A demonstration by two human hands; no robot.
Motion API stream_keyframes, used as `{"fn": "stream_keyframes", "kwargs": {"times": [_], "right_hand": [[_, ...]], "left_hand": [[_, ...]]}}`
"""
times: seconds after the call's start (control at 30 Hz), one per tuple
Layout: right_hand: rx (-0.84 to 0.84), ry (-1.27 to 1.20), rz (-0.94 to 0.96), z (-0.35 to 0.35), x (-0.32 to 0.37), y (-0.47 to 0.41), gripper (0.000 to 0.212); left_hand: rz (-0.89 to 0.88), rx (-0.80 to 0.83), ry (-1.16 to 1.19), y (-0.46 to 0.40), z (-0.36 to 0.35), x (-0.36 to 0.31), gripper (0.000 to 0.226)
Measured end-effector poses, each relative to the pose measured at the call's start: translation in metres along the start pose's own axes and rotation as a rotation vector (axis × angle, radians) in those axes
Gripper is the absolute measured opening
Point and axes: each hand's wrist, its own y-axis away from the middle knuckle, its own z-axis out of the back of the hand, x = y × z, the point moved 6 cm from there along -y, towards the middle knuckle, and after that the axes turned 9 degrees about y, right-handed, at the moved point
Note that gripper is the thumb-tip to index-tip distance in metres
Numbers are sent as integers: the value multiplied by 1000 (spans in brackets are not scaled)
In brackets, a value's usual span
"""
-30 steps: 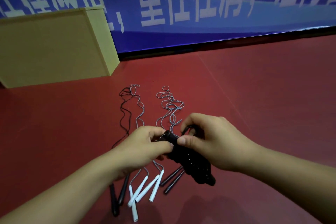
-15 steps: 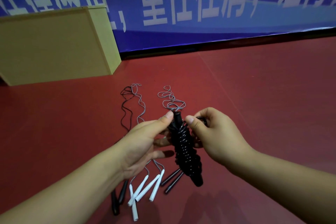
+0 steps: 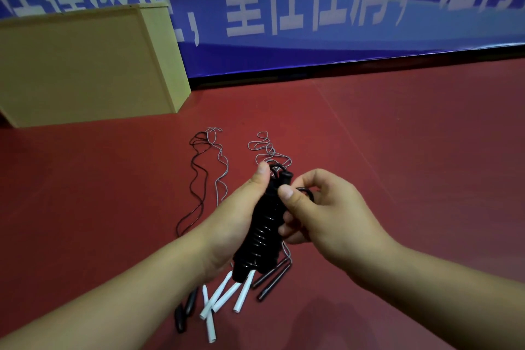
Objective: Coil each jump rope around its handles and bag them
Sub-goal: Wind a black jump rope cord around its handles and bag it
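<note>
Black and glossy, the coiled jump rope was a tight stack of cord turns wound round its paired handles, whose rounded tips stuck out at the far end while the bundle's near end hung just above the loose handles on the floor. It was off the floor, slanting away from me, between my two hands. My left hand gripped it from the left side, fingers curled round the wraps and the thumb laid along the bundle up toward the handle tips. My right hand sat against its right side, thumb and forefinger pinching a last free loop of black cord just beside the upper coils, the other fingers curled under. Both forearms reached in from the bottom corners and met over the middle. Below the bundle lay white handles, thin dark handles to their right and black handles to their left, with grey cords and one black cord trailing away across the red floor. Farther off stood a yellow box against a blue banner with white characters.
</note>
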Motion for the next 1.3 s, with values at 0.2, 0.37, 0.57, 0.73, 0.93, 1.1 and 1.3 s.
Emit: {"fn": "stream_keyframes", "kwargs": {"times": [0.2, 0.37, 0.57, 0.73, 0.93, 1.1, 1.3], "right_hand": [[101, 106, 34, 7, 13, -8, 22], [89, 195, 50, 10, 10, -11, 22], [50, 181, 117, 9, 9, -13, 13], [-4, 136, 120, 19, 13, -16, 5], [-47, 220, 157, 18, 13, -14, 10], [-54, 221, 142, 16, 7, -14, 14], [84, 75, -37, 9, -4, -16, 8]], "left_hand": [[-82, -70, -255, 9, 10, -13, 70], [-241, -127, -536, 21, 11, -21, 56], [-229, -239, -704, 18, 21, -20, 44], [-192, -218, -689, 17, 18, -17, 38], [-177, -179, -805, 19, 9, -15, 31], [-197, -181, -841, 22, 7, -17, 29], [-228, -161, -1002, 27, 1, -21, 29]]}}
